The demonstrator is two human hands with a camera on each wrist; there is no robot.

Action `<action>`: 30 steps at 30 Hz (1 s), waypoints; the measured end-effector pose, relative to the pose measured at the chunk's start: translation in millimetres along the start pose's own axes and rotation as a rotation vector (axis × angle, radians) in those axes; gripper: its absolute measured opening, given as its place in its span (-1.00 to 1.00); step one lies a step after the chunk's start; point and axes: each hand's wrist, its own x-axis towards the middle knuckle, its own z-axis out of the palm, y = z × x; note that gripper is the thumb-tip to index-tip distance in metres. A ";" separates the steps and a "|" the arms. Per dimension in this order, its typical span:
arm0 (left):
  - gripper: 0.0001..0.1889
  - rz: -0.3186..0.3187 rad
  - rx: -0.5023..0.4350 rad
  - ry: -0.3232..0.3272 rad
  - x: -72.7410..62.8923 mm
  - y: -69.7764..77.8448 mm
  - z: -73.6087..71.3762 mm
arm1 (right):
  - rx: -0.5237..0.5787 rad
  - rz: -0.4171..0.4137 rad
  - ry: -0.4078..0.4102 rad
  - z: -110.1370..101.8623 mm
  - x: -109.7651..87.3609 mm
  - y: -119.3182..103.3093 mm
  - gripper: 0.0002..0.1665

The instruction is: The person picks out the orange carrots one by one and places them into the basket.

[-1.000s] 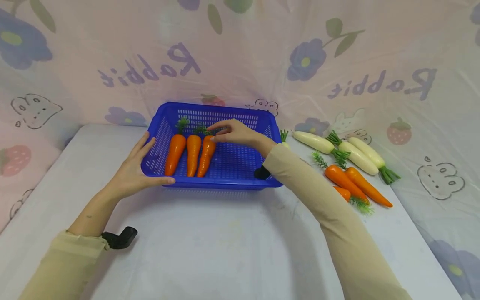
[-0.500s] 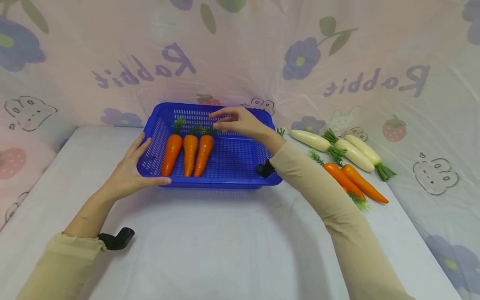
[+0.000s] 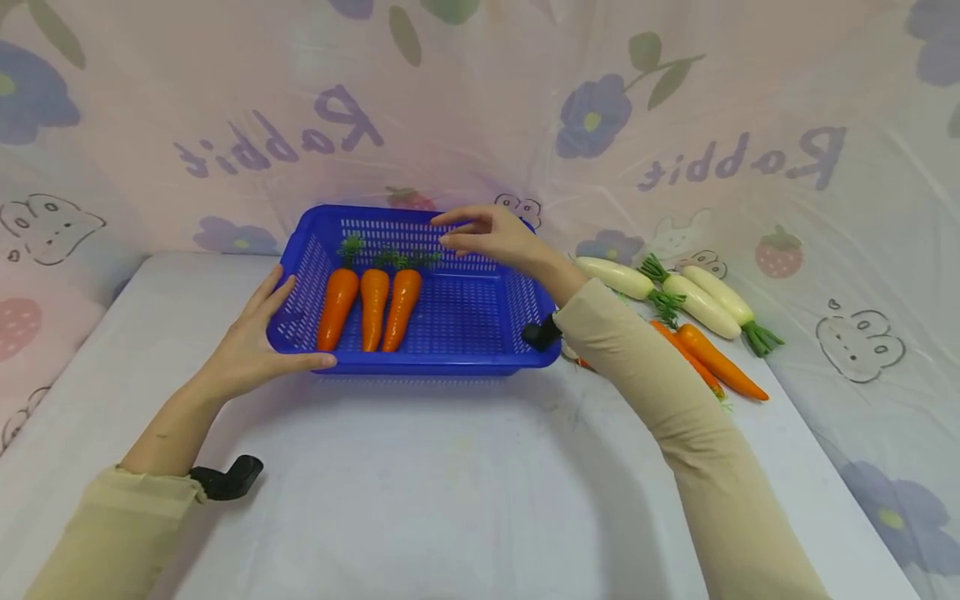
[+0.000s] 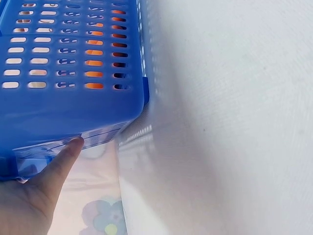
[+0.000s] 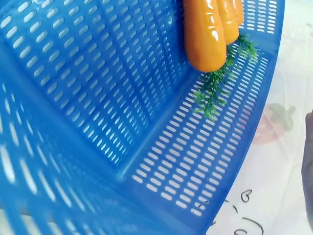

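Three orange carrots (image 3: 373,308) with green tops lie side by side in the left half of a blue plastic basket (image 3: 420,360). My left hand (image 3: 243,350) is spread against the basket's front left corner, fingers along the left side and thumb along the front rim. In the left wrist view, the thumb of that left hand (image 4: 46,191) touches the basket's outer wall. Above the back of the basket, right of the carrots, hovers my right hand (image 3: 498,240), its fingers loosely extended and holding nothing. The right wrist view looks down past the carrots (image 5: 205,44) and their leaves.
On the white table (image 3: 420,492), to the right of the basket, lie several white radishes (image 3: 701,307) with green stems. In front of them are more carrots (image 3: 720,362), partly hidden by the right sleeve (image 3: 660,400). A patterned cloth (image 3: 465,125) rises behind the table.
My right hand has drawn back from the rightmost carrot's leaves, moving up and to the right. That carrot stays in the basket. The left hand keeps its place on the basket.
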 end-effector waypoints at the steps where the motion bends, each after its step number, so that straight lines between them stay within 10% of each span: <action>1: 0.26 -0.002 0.002 0.000 0.3 -0.2 0.1 | -0.002 0.002 0.005 -1.5 -1.3 -0.2 -0.58; 30: 0.24 0.005 0.031 -0.008 0.2 -6.9 -7.1 | -0.013 0.025 0.112 -39.1 -39.8 11.1 -0.55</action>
